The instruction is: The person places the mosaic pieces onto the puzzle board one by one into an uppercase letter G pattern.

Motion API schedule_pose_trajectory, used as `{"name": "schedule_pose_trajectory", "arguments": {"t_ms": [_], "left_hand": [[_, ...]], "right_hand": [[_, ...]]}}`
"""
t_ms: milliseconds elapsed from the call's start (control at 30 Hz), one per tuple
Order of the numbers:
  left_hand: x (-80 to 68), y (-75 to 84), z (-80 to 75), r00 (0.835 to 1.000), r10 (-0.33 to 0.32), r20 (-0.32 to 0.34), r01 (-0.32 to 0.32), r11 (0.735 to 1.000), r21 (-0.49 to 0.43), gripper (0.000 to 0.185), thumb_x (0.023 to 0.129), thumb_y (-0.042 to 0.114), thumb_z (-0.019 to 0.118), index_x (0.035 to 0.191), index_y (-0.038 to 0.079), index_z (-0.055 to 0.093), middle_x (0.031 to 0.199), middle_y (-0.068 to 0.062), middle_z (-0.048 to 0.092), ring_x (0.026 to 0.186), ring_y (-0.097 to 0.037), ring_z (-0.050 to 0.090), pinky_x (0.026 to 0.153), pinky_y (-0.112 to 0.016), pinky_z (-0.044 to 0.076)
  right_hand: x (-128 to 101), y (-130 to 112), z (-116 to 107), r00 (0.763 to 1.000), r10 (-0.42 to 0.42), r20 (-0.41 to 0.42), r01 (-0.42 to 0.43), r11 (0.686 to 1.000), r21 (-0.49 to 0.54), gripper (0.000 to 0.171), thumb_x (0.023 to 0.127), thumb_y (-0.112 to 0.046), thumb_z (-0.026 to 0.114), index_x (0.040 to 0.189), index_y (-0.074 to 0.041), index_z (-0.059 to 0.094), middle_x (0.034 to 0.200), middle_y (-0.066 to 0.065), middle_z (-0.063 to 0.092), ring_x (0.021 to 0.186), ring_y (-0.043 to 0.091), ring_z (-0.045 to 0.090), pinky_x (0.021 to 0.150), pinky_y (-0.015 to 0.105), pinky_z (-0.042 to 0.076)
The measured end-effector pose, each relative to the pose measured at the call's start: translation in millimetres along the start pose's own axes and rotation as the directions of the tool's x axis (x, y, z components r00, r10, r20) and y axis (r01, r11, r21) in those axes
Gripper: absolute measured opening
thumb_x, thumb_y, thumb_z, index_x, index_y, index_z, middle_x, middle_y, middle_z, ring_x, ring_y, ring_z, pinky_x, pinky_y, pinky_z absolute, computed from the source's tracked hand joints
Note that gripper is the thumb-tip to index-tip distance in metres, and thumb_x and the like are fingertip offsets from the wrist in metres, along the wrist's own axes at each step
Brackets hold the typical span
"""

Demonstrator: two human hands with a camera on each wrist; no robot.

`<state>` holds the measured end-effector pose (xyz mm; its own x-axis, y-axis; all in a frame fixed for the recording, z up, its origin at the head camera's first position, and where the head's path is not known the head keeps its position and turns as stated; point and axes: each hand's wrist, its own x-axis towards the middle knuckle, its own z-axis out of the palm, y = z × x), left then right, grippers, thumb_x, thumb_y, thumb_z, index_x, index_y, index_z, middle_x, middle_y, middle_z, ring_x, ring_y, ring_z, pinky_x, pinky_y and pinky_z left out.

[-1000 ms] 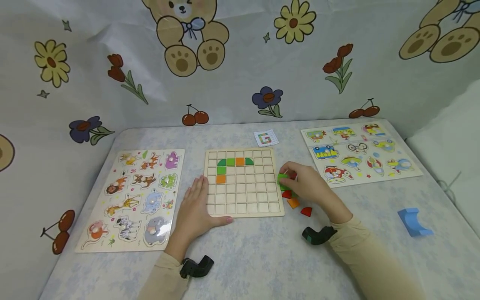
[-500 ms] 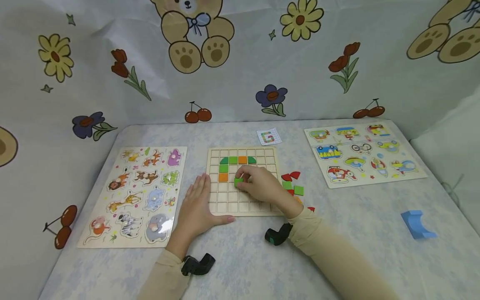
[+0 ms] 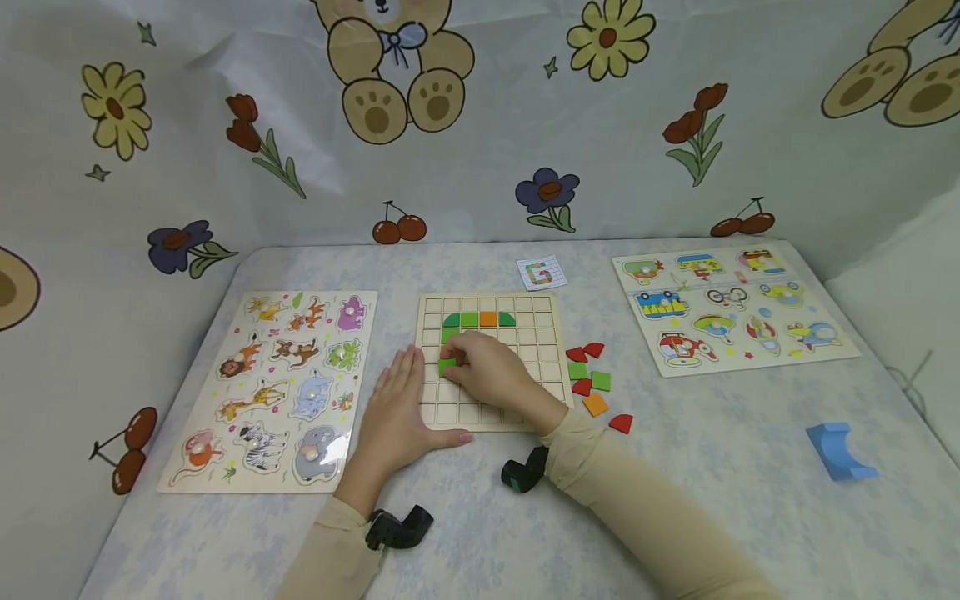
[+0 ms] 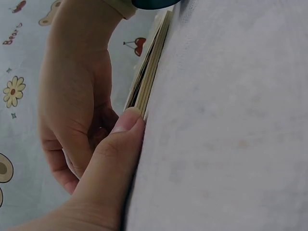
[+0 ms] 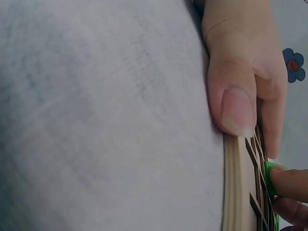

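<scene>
1. The right hand (image 3: 491,371) is reaching over the square wooden grid board (image 3: 543,350) lying at the middle of the desk (image 3: 525,533), and its fingers (image 5: 288,183) are pinching a small green square tile (image 3: 447,364) and holding it low over the board's left columns, just below the coloured tiles already sitting there.
2. The left hand (image 3: 397,412) is lying flat and relaxed on the desk, its straight fingers resting along the board's left edge and its thumb (image 4: 126,126) pressing against the board's near left corner; it is gripping nothing.
3. A short row of green and orange tiles (image 3: 478,319) is sitting in the board's far rows, with one more green tile (image 3: 449,335) below its left end.
4. Loose red, green and orange pieces (image 3: 592,382) are lying on the desk just beside the board's right edge.
5. A small card printed with a letter G (image 3: 542,272) is lying beyond the board toward the far edge of the desk.
6. A wooden animal peg puzzle (image 3: 281,383) is lying toward the left edge of the desk, and a wooden vehicle peg puzzle (image 3: 731,304) is lying toward the far right corner.
7. A blue curved block (image 3: 836,450) is standing near the right edge, well apart from the board.
</scene>
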<state>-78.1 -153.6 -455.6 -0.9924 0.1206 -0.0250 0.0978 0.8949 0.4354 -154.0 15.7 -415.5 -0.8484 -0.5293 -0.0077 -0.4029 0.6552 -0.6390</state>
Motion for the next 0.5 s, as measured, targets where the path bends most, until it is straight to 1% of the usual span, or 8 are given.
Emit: {"name": "schedule_pose_trajectory", "arguments": {"t_ms": [200,367,500], "left_hand": [[0.3,-0.4,0.4,1.000,0.002,0.003,-0.002,1.000,0.001,0.145,0.058,0.087,0.068,0.159,0.004,0.005,0.168,-0.012,0.004,0.156,-0.026,0.002,0.128,-0.046,0.007],[0.0,0.7,-0.5,1.000,0.005,0.000,-0.005,1.000,0.005,0.145,0.058,0.087,0.069,0.159,0.003,0.006,0.168,-0.013,0.005,0.156,-0.027,0.003,0.128,-0.046,0.008],[-0.6,1.7,-1.7,1.000,0.005,0.004,-0.005,1.000,-0.004,0.145,0.059,0.086,0.069,0.159,0.003,0.006,0.168,-0.013,0.005,0.156,-0.027,0.003,0.128,-0.047,0.008]], "right_hand": [[-2,1,0,1.000,-0.021,-0.004,0.021,0.998,-0.055,0.015,0.089,-0.024,0.075,0.101,-0.015,0.074,0.097,-0.004,0.063,0.082,0.009,0.058,0.073,0.026,0.052],[-5,2,0,0.999,-0.043,0.005,0.043,0.993,-0.109,0.018,0.089,-0.027,0.075,0.103,-0.016,0.079,0.096,-0.005,0.064,0.079,0.007,0.058,0.067,0.023,0.050],[-10,2,-3,0.997,-0.077,0.022,0.079,0.987,-0.141,0.017,0.090,-0.026,0.074,0.104,-0.019,0.080,0.094,-0.007,0.065,0.078,0.004,0.057,0.063,0.020,0.048]]}}
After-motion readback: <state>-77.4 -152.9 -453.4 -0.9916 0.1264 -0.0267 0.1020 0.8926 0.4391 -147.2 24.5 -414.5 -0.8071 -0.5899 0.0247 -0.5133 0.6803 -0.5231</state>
